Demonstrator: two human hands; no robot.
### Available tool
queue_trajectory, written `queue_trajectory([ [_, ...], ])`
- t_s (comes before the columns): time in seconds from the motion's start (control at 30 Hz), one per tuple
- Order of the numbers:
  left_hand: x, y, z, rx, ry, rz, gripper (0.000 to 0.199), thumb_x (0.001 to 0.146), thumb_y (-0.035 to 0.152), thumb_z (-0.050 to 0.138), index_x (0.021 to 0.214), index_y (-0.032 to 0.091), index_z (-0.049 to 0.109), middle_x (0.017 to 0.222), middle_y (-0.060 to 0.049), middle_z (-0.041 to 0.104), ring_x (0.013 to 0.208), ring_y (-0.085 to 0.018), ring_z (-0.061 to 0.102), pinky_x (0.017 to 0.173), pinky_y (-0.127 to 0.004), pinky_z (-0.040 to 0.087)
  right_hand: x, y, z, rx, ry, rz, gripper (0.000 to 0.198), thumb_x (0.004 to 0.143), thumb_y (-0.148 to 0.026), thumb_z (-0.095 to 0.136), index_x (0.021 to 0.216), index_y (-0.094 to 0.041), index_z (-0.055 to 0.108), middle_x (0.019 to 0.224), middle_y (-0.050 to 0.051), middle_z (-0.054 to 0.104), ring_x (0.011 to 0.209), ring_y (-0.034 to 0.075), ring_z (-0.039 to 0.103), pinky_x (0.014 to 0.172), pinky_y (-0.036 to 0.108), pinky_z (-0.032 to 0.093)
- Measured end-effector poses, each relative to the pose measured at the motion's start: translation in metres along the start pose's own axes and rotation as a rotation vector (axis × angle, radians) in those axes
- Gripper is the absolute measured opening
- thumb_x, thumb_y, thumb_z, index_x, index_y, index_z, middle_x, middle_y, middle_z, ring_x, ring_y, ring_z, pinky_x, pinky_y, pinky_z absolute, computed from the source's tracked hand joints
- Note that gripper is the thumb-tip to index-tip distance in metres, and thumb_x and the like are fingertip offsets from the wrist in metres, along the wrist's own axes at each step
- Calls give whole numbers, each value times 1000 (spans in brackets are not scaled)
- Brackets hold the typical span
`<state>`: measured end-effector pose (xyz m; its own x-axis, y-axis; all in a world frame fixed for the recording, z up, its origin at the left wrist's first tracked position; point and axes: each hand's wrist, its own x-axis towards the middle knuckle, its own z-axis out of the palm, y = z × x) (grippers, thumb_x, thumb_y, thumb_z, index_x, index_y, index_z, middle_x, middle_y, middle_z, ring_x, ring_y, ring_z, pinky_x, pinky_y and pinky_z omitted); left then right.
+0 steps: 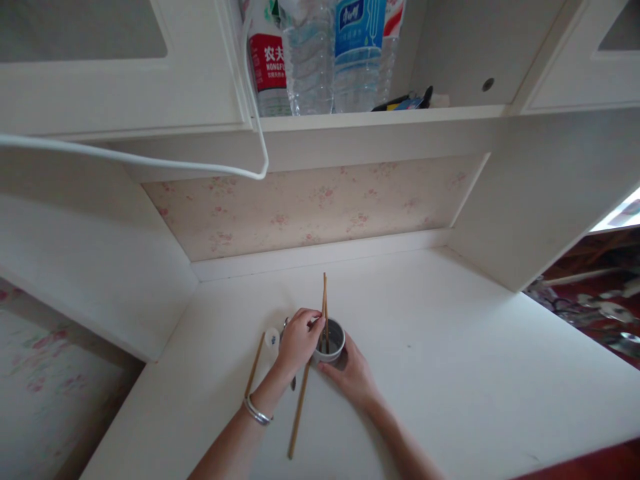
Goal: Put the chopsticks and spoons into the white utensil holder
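Observation:
A small grey cup [329, 358] stands on the white desk. Wooden chopsticks [325, 293] rise nearly upright out of it, their lower ends inside. The fingertips of my left hand [301, 335] pinch the chopsticks just above the rim. My right hand [354, 375] is curved around the cup's right and near side, thumb and fingers against its wall. One loose chopstick [299, 415] lies near the cup, and another chopstick [255, 363] lies left of my left wrist. A white spoon [271, 339] and a dark metal utensil [293, 383] are partly hidden by my left hand.
Above the desk [450, 373], an open cabinet shelf [380, 119] holds several plastic bottles [310, 73] and small items. A white cable [200, 165] hangs in front of it at the left. Side panels flank the desk, and floral wallpaper [320, 203] covers the back.

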<state>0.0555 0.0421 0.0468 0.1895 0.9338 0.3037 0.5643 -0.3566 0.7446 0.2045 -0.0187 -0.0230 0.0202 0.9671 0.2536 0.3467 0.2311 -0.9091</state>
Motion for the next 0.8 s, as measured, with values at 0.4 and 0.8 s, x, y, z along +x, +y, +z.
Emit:
queue_trajectory([
  [0.4,5,8,-4,19,40,-6,24,90,35,52,88,21,71,92,-4,68,79,-16,64,79,-29,50,-1,-2,-1,4,1,30,73,69,-31,78,135,-25,47,124,8,63,113,30,60,96,46,48],
  [0.8,4,4,-3,15,27,-4,22,89,35,54,87,21,70,91,-4,68,78,-15,63,78,-28,49,0,-4,-1,-2,2,30,71,69,-27,78,133,-26,48,124,7,63,113,28,59,96,44,48],
])
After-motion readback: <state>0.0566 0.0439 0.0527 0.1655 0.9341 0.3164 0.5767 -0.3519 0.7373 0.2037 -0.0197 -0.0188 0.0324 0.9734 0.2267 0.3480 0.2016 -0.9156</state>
